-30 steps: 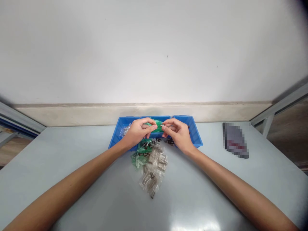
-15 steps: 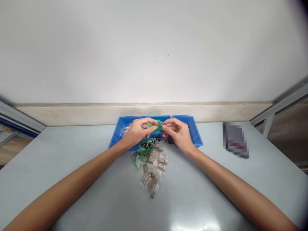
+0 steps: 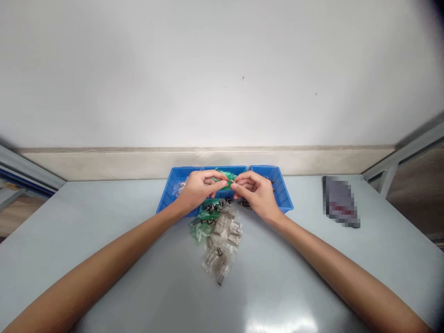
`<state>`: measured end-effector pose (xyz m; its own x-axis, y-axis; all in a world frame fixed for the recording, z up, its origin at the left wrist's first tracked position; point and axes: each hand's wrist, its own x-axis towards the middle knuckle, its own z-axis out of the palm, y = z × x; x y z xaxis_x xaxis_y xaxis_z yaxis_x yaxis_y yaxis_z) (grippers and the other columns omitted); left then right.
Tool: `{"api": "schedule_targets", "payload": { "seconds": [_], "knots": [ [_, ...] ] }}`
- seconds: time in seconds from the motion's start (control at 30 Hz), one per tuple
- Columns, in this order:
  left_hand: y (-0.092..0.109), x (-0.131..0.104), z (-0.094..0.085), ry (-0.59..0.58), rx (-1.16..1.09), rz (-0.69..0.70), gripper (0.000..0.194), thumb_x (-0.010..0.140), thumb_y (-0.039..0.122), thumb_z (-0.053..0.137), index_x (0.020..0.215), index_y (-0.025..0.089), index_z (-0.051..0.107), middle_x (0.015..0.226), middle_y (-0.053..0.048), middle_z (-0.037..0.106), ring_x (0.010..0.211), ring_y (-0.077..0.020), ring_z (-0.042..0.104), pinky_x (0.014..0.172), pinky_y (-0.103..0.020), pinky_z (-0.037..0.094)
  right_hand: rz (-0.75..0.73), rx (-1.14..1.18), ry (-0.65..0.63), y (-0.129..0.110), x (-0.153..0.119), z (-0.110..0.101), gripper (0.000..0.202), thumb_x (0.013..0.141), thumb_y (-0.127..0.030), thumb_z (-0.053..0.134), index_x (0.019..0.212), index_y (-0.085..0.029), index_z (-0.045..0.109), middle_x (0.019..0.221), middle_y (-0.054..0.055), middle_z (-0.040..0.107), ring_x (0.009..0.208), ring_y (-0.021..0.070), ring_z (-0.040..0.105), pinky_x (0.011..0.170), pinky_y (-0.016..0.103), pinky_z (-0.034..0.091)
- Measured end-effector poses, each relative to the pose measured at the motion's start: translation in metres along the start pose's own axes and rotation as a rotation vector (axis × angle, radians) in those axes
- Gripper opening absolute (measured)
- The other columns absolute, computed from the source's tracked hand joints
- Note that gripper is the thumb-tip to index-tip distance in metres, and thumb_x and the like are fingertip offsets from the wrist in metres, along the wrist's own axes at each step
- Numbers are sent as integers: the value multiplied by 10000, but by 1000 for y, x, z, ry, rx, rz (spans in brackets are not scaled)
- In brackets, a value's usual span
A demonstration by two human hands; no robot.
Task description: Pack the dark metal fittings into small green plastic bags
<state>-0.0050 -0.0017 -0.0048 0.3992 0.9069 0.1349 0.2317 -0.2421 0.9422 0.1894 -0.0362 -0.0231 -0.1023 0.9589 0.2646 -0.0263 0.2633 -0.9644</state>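
Above the middle blue bin (image 3: 225, 169), my left hand (image 3: 200, 188) pinches thumb against forefinger; whatever is between them is too small to make out. Facing it, my right hand (image 3: 255, 189) is closed in a pinch on a small, pale, shiny piece (image 3: 233, 182), its kind unclear. The fingertips of both hands nearly meet. Behind them, green plastic bags (image 3: 222, 175) show in the middle bin. In front lie green bags with dark screws (image 3: 210, 209) and clear bags with metal parts (image 3: 222, 259). Several loose dark screws (image 3: 245, 204) lie under my right hand.
The left blue bin (image 3: 175, 178) holds clear bags (image 3: 180, 186), partly behind my left hand. The right blue bin (image 3: 282, 194) has small brown parts mostly hidden by my right hand. A dark, pixelated item (image 3: 340, 201) lies on the grey table (image 3: 138, 286). A wall stands behind.
My right fingertips have shifted slightly left, closer to the left ones, and the shiny piece shows less than before. Bags and bins have stayed in place.
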Motion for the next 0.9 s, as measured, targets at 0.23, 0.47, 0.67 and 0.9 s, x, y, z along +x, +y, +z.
{"api": "schedule_targets", "payload": {
  "seconds": [0.23, 0.47, 0.67, 0.9],
  "knots": [
    [-2, 0, 0, 9, 1, 20, 215, 825, 329, 714, 890, 126, 736, 531, 14, 573, 463, -90, 499, 454, -197, 359, 12, -17, -9, 2, -2, 0, 246, 784, -379, 789, 876, -202, 645, 750, 13, 709, 607, 169, 693, 603, 292, 568],
    [-3, 0, 0, 4, -11, 33, 200, 808, 309, 724, 871, 121, 751, 573, -4, 611, 471, -94, 514, 447, -196, 375, 10, -15, -31, 3, -1, 1, 250, 775, -387, 799, 837, -202, 642, 731, 12, 712, 612, 175, 694, 621, 306, 583],
    [0, -1, 1, 9, -17, 32, 191, 795, 299, 736, 867, 126, 773, 673, -33, 670, 491, -92, 511, 455, -203, 393, 12, -23, -41, 2, -1, 0, 241, 782, -390, 791, 824, -208, 639, 745, 16, 717, 611, 177, 693, 608, 308, 570],
    [3, -1, 1, -20, -6, 103, 183, 822, 277, 713, 915, 146, 800, 878, -77, 723, 505, -73, 492, 465, -210, 411, 13, -28, -30, 4, -3, -1, 245, 787, -398, 785, 809, -209, 631, 726, 15, 708, 611, 181, 686, 610, 316, 562]
  ]
}}
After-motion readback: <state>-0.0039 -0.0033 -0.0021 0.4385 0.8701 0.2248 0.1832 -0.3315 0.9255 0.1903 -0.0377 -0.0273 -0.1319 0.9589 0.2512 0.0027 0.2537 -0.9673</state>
